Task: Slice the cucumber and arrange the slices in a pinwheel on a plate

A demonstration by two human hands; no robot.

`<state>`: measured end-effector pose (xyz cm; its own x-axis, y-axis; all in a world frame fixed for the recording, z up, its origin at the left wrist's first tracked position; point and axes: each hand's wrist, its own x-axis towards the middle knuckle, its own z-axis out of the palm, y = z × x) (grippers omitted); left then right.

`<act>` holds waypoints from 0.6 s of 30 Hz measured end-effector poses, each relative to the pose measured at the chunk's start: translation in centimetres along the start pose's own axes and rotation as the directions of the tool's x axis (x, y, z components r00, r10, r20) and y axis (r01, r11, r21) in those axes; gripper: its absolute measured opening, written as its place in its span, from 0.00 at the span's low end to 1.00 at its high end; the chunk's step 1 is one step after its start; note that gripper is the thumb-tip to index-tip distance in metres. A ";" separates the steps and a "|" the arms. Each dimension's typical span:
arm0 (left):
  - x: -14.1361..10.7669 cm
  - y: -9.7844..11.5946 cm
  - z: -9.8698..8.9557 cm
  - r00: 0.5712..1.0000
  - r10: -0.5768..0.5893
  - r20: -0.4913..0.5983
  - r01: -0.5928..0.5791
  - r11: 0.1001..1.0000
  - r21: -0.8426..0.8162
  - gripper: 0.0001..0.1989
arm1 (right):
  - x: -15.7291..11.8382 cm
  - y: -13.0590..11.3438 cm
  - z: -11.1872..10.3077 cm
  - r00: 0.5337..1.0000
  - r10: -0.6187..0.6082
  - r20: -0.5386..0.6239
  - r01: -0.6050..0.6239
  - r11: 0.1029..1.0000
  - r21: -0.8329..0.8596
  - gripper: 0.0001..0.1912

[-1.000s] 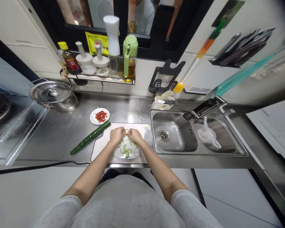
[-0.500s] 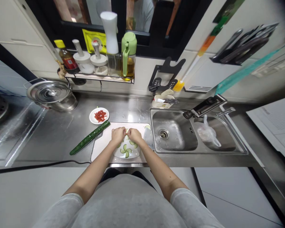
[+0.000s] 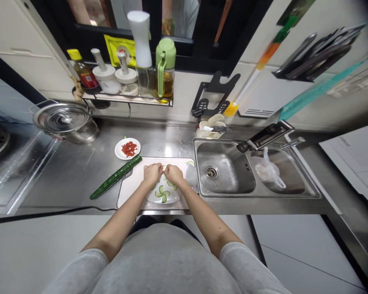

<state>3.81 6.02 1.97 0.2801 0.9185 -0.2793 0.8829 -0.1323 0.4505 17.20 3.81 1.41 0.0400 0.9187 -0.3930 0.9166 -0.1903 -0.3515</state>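
Nearest, on the white cutting board, sits a clear-looking plate with thin green-edged cucumber slices grouped on it like petals. The slices look light, moist and probably slippery; they should bend a little but could tear, so the firmer rind edge is the better place to pinch. The plate seems stiff and perhaps breakable, best taken by its rim.

Over the plate's far part, the left hand and right hand almost meet, fingers curled and fingertips drawn together. Whether they pinch something small or only touch the plate, I cannot tell.

To the right, just beside the right hand, a broad knife blade lies on the board's edge. To the left, a whole cucumber lies aslant, its far end touching or overlapping the board; it looks firm, heavier than the slices and wet, so a grip around its middle would suit.

Farther, left of centre, a small white dish holds loose red pieces, likely light and soft, to be taken singly by fingertips.
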 end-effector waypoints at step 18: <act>-0.3 -0.2 -0.8 1.000 -0.028 0.009 0.028 1.000 -0.004 0.08 | -1.7 0.6 0.7 0.999 0.031 0.017 -0.031 0.999 -0.037 0.12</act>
<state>3.27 6.03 2.67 0.2587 0.9183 -0.2998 0.8888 -0.1048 0.4462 17.42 1.86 1.24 0.0620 0.9061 -0.4185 0.9292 -0.2055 -0.3073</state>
